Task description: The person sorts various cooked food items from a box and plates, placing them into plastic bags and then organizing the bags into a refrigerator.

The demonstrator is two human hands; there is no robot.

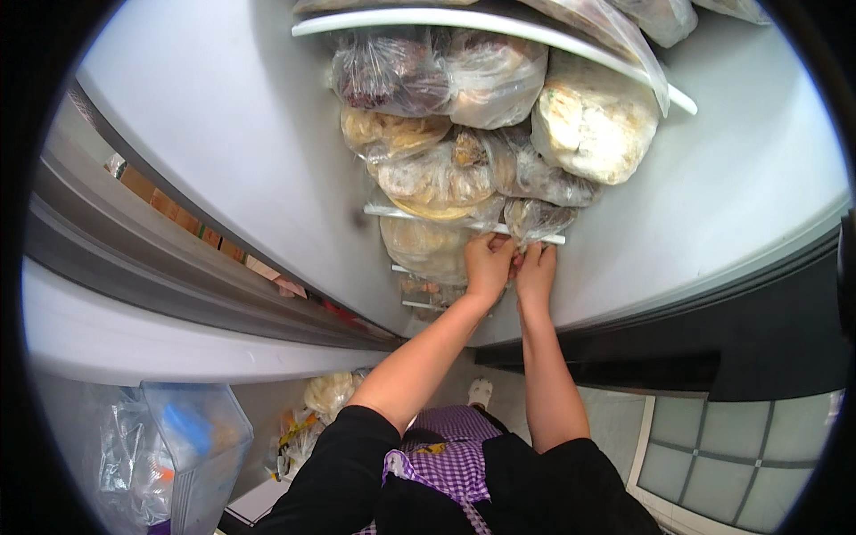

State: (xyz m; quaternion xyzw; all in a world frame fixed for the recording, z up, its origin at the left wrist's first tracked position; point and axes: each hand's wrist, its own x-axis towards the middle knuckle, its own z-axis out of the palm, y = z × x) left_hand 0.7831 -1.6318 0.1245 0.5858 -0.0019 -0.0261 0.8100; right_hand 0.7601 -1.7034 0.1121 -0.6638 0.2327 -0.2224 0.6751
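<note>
Both my hands meet at the front edge of a white shelf [428, 215] inside an upright fridge or freezer. My left hand [489, 262] and my right hand [536, 267] pinch the gathered end of a small clear plastic bag [540, 217] with dark contents, which rests at the shelf's right end. Behind it lie clear bags of pale and yellowish food [435, 177]. Farther up are a bag of dark food [394, 70] and a large whitish bagged bundle [595, 127]. Below the shelf, left of my left hand, sits another pale bag [421, 247]. My fingertips are partly hidden.
White inner walls [722, 174] flank the shelves. An upper white shelf [495, 23] carries more bags. The open door stands at left, with a clear plastic bin [207, 441] of bags at lower left. More bagged items [328, 394] lie near my left elbow. A paned frame [735, 455] is at lower right.
</note>
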